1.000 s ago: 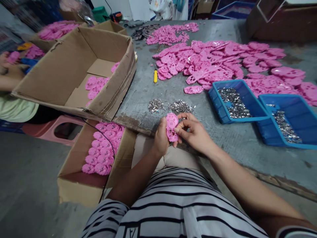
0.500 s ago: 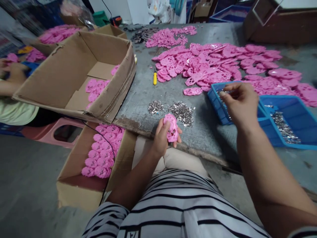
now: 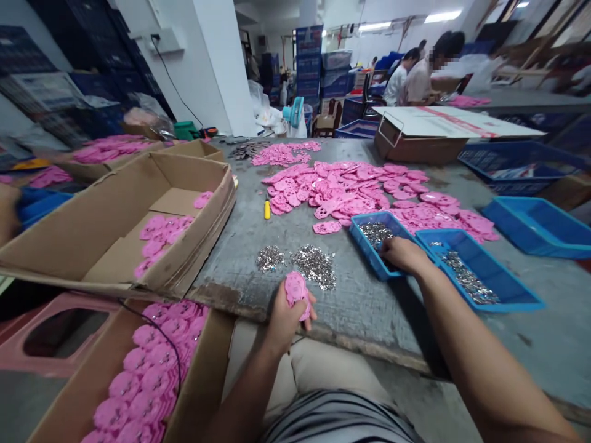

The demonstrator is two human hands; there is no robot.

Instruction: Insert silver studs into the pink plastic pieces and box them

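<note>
My left hand [image 3: 285, 315] grips a pink plastic part [image 3: 296, 289] at the near edge of the grey table [image 3: 286, 203]. My right hand [image 3: 402, 254] reaches into the nearer blue tray [image 3: 359, 237], which holds small silver metal pieces [image 3: 375, 232]. The fingertips are down among the pieces, and I cannot tell whether they hold one. Two small heaps of silver pieces [image 3: 314, 263] lie on the table just beyond my left hand. A wide spread of pink parts [image 3: 355, 187] covers the table's middle.
A second blue tray [image 3: 480, 277] with silver pieces sits right of the first; an empty one [image 3: 535, 224] lies further right. An open cardboard box [image 3: 133, 221] with pink parts stands left on the table, another box [image 3: 148, 375] below it. A yellow tool [image 3: 266, 209] lies nearby. People sit at a far table.
My right hand left the pink part, went to the blue tray and has lowered into it. The head camera tilted up, showing the room. My left hand still holds the part.
</note>
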